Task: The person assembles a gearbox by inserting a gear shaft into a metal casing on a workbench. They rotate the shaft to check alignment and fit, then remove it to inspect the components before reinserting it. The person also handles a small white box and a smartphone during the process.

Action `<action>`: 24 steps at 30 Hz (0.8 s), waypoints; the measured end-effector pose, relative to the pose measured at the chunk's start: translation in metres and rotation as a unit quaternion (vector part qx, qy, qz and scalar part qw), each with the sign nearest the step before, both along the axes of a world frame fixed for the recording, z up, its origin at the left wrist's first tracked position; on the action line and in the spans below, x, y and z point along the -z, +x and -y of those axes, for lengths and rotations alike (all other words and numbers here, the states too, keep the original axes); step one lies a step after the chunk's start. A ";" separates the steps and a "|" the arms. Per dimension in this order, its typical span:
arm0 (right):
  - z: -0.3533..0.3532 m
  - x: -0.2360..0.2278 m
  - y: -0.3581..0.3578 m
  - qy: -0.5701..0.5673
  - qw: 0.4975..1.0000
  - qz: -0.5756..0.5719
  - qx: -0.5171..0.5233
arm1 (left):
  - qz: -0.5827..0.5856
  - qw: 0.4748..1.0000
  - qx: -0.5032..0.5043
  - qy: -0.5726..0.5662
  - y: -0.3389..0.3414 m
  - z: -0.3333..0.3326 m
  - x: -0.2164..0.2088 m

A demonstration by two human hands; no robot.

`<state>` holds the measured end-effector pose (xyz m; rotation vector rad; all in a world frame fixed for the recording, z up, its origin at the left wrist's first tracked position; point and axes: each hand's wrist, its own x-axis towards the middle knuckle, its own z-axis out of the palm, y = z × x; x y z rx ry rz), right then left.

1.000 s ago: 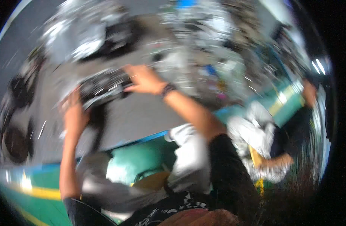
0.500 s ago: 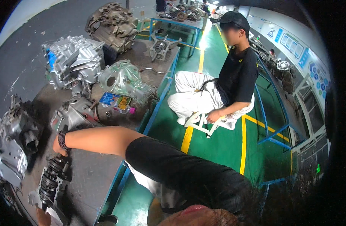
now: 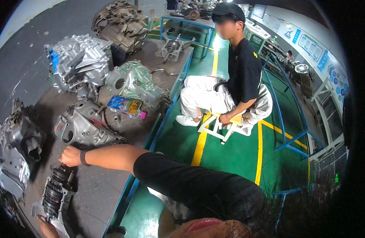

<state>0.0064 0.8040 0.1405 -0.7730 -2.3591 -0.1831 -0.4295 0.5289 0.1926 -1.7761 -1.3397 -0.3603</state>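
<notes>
A row of dark gears on shafts [image 3: 53, 195] lies in an open silver gearbox housing half [image 3: 66, 198] on the metal-topped workbench, at the lower left. My right hand [image 3: 71, 156], with a dark beaded bracelet at the wrist, is closed in a fist at the far end of the gears; what its fingers hold is hidden. At the near end, my left hand [image 3: 48, 229] shows only in part, its fingers curled against the housing beside the protruding shaft end. Just beyond my right hand rests a silver bell-shaped casing [image 3: 85, 126].
Gearbox casings [image 3: 79, 63] and a dirty transmission [image 3: 119, 27] crowd the bench's far side; another casing [image 3: 11, 158] stands left. A clear plastic box with a pink cap [image 3: 127, 107] lies near the bench edge. Right of it, a person [image 3: 238, 75] sits on a low stool.
My right hand has turned and drawn slightly right and nearer, now showing as a fist. The view has shifted a little. The seated person has turned and leaned slightly left.
</notes>
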 end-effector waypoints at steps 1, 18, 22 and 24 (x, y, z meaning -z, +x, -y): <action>-0.002 0.005 0.010 0.018 1.000 -0.009 0.019 | 0.005 1.000 0.013 0.027 0.010 -0.013 0.002; -0.022 -0.020 0.014 -0.138 0.981 0.110 -0.084 | 0.209 0.922 -0.202 -0.257 -0.012 -0.024 0.007; 0.013 -0.007 0.007 -0.046 0.999 0.012 0.020 | 0.139 0.957 -0.187 -0.175 -0.021 -0.014 0.022; 0.020 -0.006 0.008 0.015 0.998 -0.025 0.056 | 0.095 0.975 -0.157 -0.121 -0.023 -0.015 0.028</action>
